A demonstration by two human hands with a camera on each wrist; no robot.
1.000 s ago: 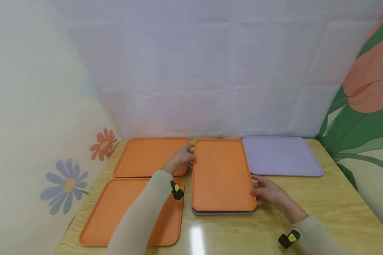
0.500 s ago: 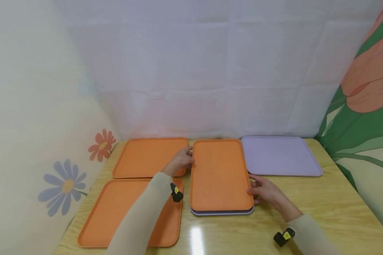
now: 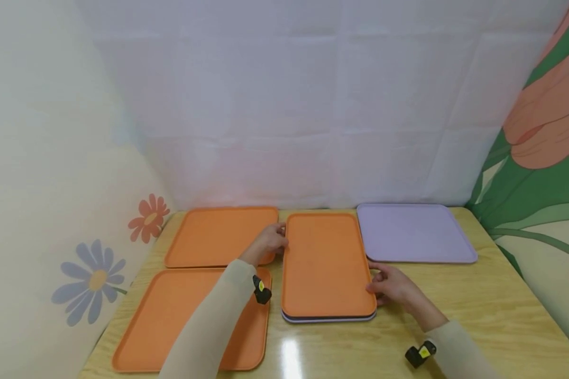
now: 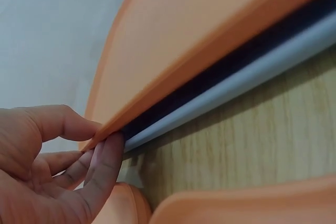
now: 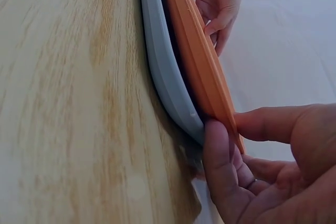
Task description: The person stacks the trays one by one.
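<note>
In the head view an orange tray (image 3: pixel 327 263) lies lengthwise in the middle, over a pale purple tray (image 3: pixel 329 319) whose rim shows at the near edge. My left hand (image 3: pixel 271 239) pinches the orange tray's left edge near the far end, thumb on the rim and fingers beneath. On the opposite long side, my right hand (image 3: pixel 393 287) grips the right edge toward the near end in the same way. Both wrist views show a dark gap between the orange tray (image 5: pixel 197 51) and the purple tray (image 4: pixel 231 90) below it.
Two orange trays lie at the left: a far tray (image 3: pixel 223 237) and a near tray (image 3: pixel 147 321) partly under my left sleeve. A purple tray (image 3: pixel 417 231) lies at the back right. The wooden table (image 3: pixel 483 305) meets a white cloth backdrop (image 3: pixel 265 105) behind.
The orange tray in my hands has shifted slightly toward me and left, both hands moving along with it. Their pinch on its edges stays the same.
</note>
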